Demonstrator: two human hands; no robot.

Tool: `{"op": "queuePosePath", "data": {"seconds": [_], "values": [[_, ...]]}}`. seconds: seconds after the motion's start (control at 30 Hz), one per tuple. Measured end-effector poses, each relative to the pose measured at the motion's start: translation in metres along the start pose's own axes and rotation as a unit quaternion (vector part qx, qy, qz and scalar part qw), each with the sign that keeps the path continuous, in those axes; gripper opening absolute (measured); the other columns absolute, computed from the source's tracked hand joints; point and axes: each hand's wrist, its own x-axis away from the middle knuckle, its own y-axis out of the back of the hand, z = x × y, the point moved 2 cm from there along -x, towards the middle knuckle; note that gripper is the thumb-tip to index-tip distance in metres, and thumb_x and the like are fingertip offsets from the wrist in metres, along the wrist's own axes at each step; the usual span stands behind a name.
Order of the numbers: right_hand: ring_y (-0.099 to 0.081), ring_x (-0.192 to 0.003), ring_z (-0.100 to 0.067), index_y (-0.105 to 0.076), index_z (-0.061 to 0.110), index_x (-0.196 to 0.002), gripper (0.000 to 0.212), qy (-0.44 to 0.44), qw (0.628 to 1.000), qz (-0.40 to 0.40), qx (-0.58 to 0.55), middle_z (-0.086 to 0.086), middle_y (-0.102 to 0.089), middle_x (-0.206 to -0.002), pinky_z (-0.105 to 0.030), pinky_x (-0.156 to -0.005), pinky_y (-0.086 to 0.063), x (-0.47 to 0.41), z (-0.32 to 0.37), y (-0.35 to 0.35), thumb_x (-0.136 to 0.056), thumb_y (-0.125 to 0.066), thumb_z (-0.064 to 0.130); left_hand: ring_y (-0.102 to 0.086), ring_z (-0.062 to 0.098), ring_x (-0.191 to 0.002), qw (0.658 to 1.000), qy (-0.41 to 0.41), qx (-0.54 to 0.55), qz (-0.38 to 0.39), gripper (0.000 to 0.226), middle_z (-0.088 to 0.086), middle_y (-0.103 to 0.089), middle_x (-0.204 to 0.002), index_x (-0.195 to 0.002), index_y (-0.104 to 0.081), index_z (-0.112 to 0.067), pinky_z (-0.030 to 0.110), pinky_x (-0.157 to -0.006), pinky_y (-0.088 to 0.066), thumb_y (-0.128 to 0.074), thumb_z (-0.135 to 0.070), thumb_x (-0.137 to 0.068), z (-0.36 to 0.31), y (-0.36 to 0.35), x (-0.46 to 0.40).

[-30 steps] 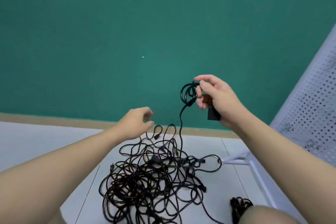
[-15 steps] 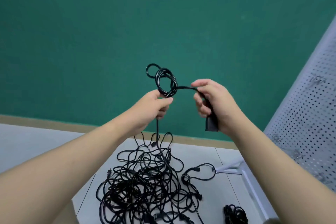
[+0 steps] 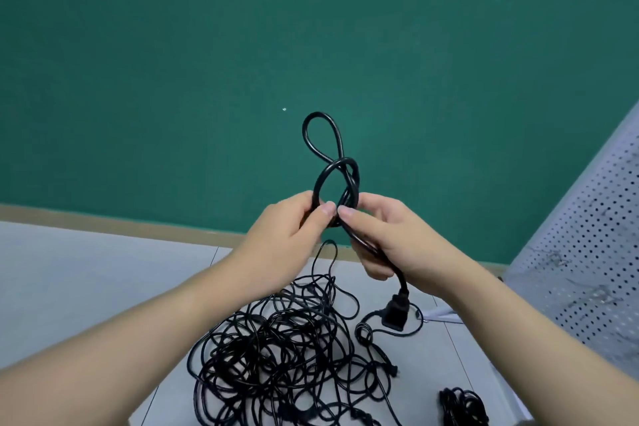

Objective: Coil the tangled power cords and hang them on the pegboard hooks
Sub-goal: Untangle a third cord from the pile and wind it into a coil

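Left hand (image 3: 290, 235): now up beside the right hand (image 3: 390, 239), thumbs nearly touching, pinching the cord (image 3: 332, 180).
Cord: loops now stand above both hands.
Plug (image 3: 396, 313): slipped out below the right hand, dangling.

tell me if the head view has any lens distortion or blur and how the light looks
Head view: wide-angle bend shows in the curved tan baseboard and the leaning white pegboard; light is soft and even, no glare on the green wall; the held black cord loops are sharp, and the forearms at the lower corners look stretched and slightly soft.
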Motion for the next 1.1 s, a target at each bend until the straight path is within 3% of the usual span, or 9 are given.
{"op": "queuePosePath", "data": {"seconds": [0.17, 0.33, 0.47, 0.53, 0.6, 0.7, 0.83, 0.97, 1.1], "values": [[-0.039, -0.045, -0.021, -0.052, 0.012, -0.086, 0.031, 0.007, 0.997, -0.048, 0.054, -0.002, -0.047, -0.059, -0.026, -0.048, -0.035, -0.027, -0.021, 0.003, -0.105, -0.059, 0.036, -0.052, 0.017, -0.047, 0.999, 0.035, 0.023, -0.032, 0.036, 0.005, -0.052, -0.062, -0.103, -0.049, -0.004, 0.022, -0.048, -0.043, -0.038, -0.037, -0.109, 0.018, 0.004, -0.009], [-0.066, -0.049, -0.024, -0.058, 0.009, -0.087, 0.034, 0.034, 0.962, -0.134, 0.237, -0.007, -0.066, -0.065, -0.025, -0.05, -0.045, -0.049, -0.038, 0.001, -0.099, -0.065, 0.04, -0.067, 0.024, -0.051, 0.996, 0.083, -0.009, 0.007, 0.042, 0.004, -0.056, -0.067, -0.093, -0.042, -0.004, 0.025, -0.048, -0.043, -0.038, -0.043, -0.108, 0.043, 0.0, -0.017], [-0.061, -0.059, -0.022, -0.057, 0.016, -0.084, 0.032, 0.074, 0.896, -0.164, 0.405, 0.001, -0.064, -0.068, -0.038, -0.061, -0.051, -0.065, -0.049, -0.005, -0.098, -0.058, 0.044, -0.071, 0.022, -0.063, 0.995, 0.082, -0.047, 0.042, 0.045, 0.016, -0.066, -0.086, -0.093, -0.055, -0.009, 0.035, -0.057, -0.057, -0.035, -0.047, -0.108, 0.058, -0.009, -0.022], [-0.056, -0.065, -0.033, -0.051, 0.016, -0.083, 0.031, 0.081, 0.869, -0.149, 0.464, -0.003, -0.059, -0.069, -0.041, -0.06, -0.046, -0.073, -0.055, -0.011, -0.102, -0.049, 0.04, -0.07, 0.022, -0.066, 0.994, 0.068, -0.075, 0.031, 0.047, 0.011, -0.068, -0.081, -0.092, -0.061, -0.012, 0.047, -0.065, -0.06, -0.034, -0.047, -0.108, 0.062, -0.012, -0.025], [-0.051, -0.064, -0.038, -0.044, 0.017, -0.078, 0.033, 0.093, 0.857, -0.139, 0.487, -0.005, -0.052, -0.066, -0.042, -0.059, -0.042, -0.081, -0.059, -0.015, -0.106, -0.044, 0.034, -0.07, 0.022, -0.061, 0.994, 0.084, -0.073, 0.0, 0.05, 0.009, -0.069, -0.073, -0.087, -0.063, -0.012, 0.048, -0.063, -0.06, -0.034, -0.045, -0.109, 0.064, -0.013, -0.029], [-0.053, -0.058, -0.038, -0.038, 0.021, -0.07, 0.04, 0.122, 0.881, -0.162, 0.427, -0.005, -0.05, -0.059, -0.046, -0.057, -0.047, -0.091, -0.063, -0.017, -0.108, -0.045, 0.033, -0.07, 0.03, -0.055, 0.985, 0.155, -0.035, -0.074, 0.053, 0.012, -0.069, -0.06, -0.075, -0.06, -0.012, 0.042, -0.061, -0.06, -0.034, -0.042, -0.11, 0.07, -0.008, -0.039], [-0.063, -0.051, -0.034, -0.041, 0.016, -0.071, 0.041, 0.15, 0.916, -0.192, 0.318, -0.004, -0.049, -0.05, -0.041, -0.05, -0.046, -0.097, -0.068, -0.019, -0.107, -0.048, 0.033, -0.07, 0.033, -0.06, 0.955, 0.239, 0.082, -0.156, 0.054, 0.012, -0.07, -0.069, -0.072, -0.057, -0.011, 0.052, -0.07, -0.062, -0.034, -0.04, -0.111, 0.082, 0.003, -0.049], [-0.064, -0.057, -0.022, -0.056, 0.01, -0.077, 0.035, 0.176, 0.932, -0.199, 0.246, -0.001, -0.057, -0.059, -0.042, -0.056, -0.047, -0.096, -0.069, -0.028, -0.107, -0.053, 0.027, -0.07, 0.031, -0.054, 0.889, 0.32, 0.274, -0.181, 0.04, 0.012, -0.075, -0.071, -0.087, -0.045, -0.011, 0.041, -0.061, -0.064, -0.029, -0.038, -0.113, 0.084, 0.001, -0.052], [-0.056, -0.076, -0.014, -0.065, 0.01, -0.082, 0.027, 0.191, 0.949, -0.174, 0.178, 0.008, -0.057, -0.078, -0.04, -0.07, -0.052, -0.094, -0.064, -0.032, -0.106, -0.056, 0.019, -0.071, 0.028, -0.05, 0.816, 0.375, 0.383, -0.218, 0.024, 0.013, -0.072, -0.068, -0.105, -0.043, -0.011, 0.038, -0.047, -0.061, -0.027, -0.026, -0.113, 0.094, 0.002, -0.055]]}}
